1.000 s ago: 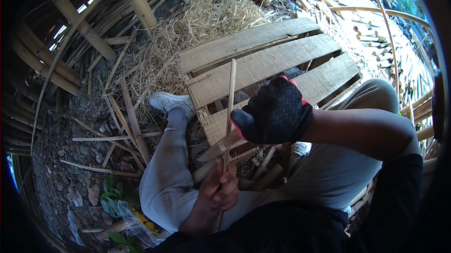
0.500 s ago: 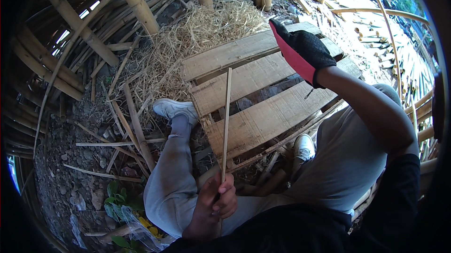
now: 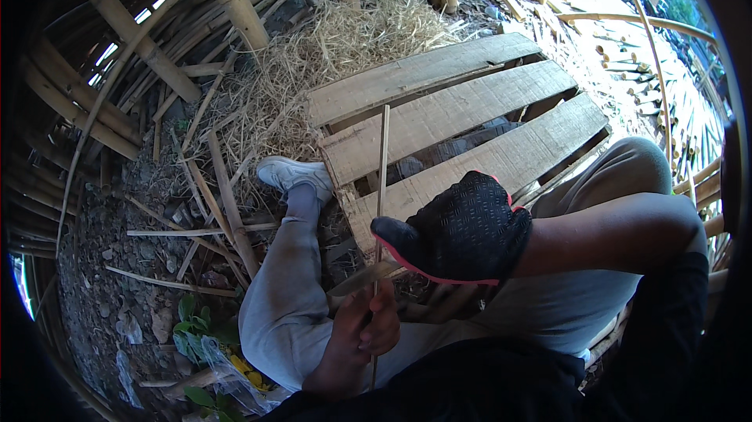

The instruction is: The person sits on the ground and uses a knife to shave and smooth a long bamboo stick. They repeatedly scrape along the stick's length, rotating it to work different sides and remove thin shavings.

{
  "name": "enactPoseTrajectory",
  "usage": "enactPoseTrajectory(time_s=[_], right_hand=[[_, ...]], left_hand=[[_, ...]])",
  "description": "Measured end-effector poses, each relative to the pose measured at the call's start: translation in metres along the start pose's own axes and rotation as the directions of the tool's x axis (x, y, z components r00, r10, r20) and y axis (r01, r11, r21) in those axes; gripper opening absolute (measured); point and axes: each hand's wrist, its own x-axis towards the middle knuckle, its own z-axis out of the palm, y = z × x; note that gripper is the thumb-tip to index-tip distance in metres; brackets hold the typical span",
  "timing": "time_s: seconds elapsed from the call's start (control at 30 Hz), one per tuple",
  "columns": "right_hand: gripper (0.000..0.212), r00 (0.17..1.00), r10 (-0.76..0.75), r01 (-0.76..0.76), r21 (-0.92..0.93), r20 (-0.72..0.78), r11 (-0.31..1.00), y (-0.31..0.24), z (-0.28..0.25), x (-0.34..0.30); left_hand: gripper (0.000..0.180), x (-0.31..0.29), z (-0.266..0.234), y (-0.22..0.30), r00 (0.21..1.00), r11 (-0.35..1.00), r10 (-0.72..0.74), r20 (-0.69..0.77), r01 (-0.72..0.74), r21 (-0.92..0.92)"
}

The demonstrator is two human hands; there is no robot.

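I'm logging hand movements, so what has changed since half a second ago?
The gloved right hand swung down and leftward over the wooden pallet; the knife blade now shows across the thin strip just above the left hand. That hand kept holding the strip; the pallet stayed put.

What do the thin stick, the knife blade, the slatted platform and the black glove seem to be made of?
Thin stick: bamboo or wood, pale, apparently unvarnished; its plain straight strip leaves it open.
Knife blade: probably metal, dull, judging by its thin flat shape.
Slatted platform: rough, unpainted wood, with visible grain.
Black glove: likely synthetic fabric or rubber, matte, with patterned back.
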Motion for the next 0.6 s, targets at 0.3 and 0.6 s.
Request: enactPoseTrajectory(time_s=[0.3,0.6], right_hand=[[0.045,0.948,0.028,-0.012,0.053,-0.318,0.999,0.01,0.006,0.011],[0.04,0.87,0.124,-0.317,-0.349,-0.477,0.882,0.056,-0.021,0.036]], left_hand=[[0.028,0.004,-0.006,-0.003,0.993,0.998,-0.008,0.122,0.015,-0.06],[0.036,0.008,-0.002,-0.013,0.986,0.977,-0.052,0.158,0.083,-0.197]])
